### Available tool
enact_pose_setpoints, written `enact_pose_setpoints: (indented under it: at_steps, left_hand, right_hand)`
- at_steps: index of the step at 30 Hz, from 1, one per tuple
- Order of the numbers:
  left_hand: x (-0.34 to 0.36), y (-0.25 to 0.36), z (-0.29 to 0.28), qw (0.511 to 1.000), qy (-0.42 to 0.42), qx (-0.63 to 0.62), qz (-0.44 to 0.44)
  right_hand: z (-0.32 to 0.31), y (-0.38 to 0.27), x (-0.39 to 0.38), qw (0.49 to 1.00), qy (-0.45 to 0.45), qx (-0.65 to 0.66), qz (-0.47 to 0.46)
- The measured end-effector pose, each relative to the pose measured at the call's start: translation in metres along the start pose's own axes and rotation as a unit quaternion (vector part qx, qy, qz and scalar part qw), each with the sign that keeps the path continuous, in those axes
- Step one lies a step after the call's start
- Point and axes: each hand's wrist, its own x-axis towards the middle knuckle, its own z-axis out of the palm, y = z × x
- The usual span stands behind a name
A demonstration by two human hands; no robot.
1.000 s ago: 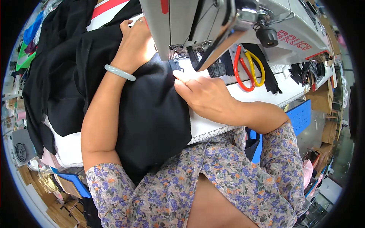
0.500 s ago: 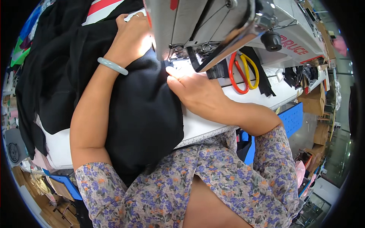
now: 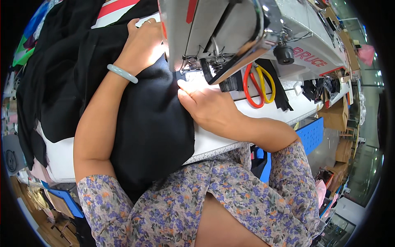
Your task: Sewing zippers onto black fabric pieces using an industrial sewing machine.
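Note:
Black fabric (image 3: 152,131) lies over the white table and hangs down at the front toward my lap. My left hand (image 3: 143,43), below a pale bangle on the wrist, rests back up on the cloth left of the sewing machine head (image 3: 218,31). Its little finger is spread from the ringed finger; the machine head hides the others. Right beside the lit needle area, my right hand (image 3: 212,107) is closed, thumb and forefinger pinching the fabric's right edge. Glare washes out the fingertips, and the needle cannot be made out.
Scissors with red and yellow handles (image 3: 258,85) lie right of my right hand, by black fabric strips (image 3: 282,96). A ruler tape (image 3: 214,153) runs along the table's front edge. More black cloth (image 3: 61,86) is heaped at left. A cardboard box (image 3: 335,113) stands at right.
The view has shifted slightly, so the machine and scissors appear a little lower and further left. Both hands keep nearly the same places on the fabric.

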Motion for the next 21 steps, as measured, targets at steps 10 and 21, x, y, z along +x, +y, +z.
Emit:
enact_pose_setpoints:
  at_steps: [10, 21]
  left_hand:
    - [0.000, -0.021, 0.012, 0.999, -0.018, 0.024, -0.041]
    - [-0.019, -0.003, -0.001, 0.961, 0.108, 0.242, -0.078]
  right_hand:
    - [0.005, 0.003, 0.006, 0.999, 0.011, 0.036, 0.018]
    - [0.009, 0.009, 0.010, 0.990, 0.134, 0.024, -0.035]
